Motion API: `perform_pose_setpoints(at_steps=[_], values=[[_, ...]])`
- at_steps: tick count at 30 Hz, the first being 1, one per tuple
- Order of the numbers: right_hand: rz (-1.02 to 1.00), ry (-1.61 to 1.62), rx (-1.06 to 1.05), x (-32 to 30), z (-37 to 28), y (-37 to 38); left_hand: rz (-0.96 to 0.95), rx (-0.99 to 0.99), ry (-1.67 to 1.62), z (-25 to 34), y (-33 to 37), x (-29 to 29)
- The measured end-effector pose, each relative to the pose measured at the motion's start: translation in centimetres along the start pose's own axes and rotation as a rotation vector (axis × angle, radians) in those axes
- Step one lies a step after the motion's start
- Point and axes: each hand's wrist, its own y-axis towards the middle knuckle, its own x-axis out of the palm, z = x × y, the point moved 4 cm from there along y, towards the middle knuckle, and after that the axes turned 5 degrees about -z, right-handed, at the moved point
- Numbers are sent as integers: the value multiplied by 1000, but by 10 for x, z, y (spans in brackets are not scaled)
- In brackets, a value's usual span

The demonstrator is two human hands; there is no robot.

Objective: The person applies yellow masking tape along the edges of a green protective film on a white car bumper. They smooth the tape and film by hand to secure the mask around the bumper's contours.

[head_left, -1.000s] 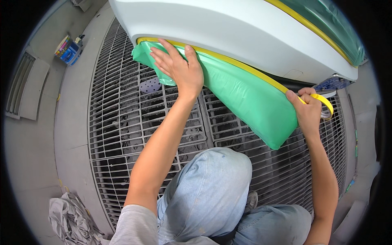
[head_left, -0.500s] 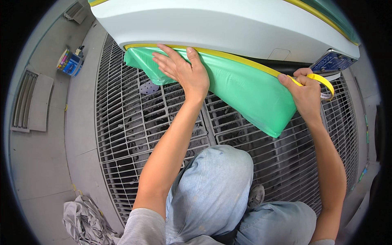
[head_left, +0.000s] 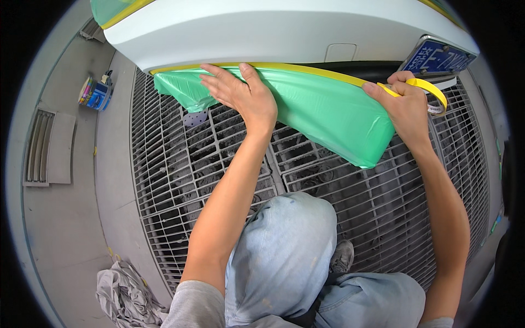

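A strip of yellow masking tape (head_left: 320, 72) runs along the lower edge of a white car bumper (head_left: 235, 35). From it hangs green masking film (head_left: 333, 120), loose at the bottom and crumpled at the left end. My left hand (head_left: 249, 101) is open, fingers spread and laid against the taped upper edge of the film. At the right end of the strip, my right hand (head_left: 404, 112) is closed on a roll of yellow masking tape (head_left: 439, 94). Its thumb presses the tape near the film's upper right corner; the roll sticks out beyond the knuckles.
A blue number plate (head_left: 437, 56) sits on the bumper, right of centre. Metal floor grating (head_left: 180, 158) lies under the film, with a purple perforated disc (head_left: 195, 118) on it. By the left wall stand a blue bucket (head_left: 97, 95) and a crumpled grey cloth (head_left: 128, 295).
My view has shifted a little, so the bumper and number plate appear slightly differently placed. Both hands keep nearly the same places along the tape, with the roll still in my right hand.
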Motion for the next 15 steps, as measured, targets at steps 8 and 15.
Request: perform_pose_setpoints(at_steps=[8,15], values=[[-22,-72,28,-22,20,0,16,-7,-5,14,-14,17],[73,-57,-61,-37,36,3,39,10,-12,27,-25,29]])
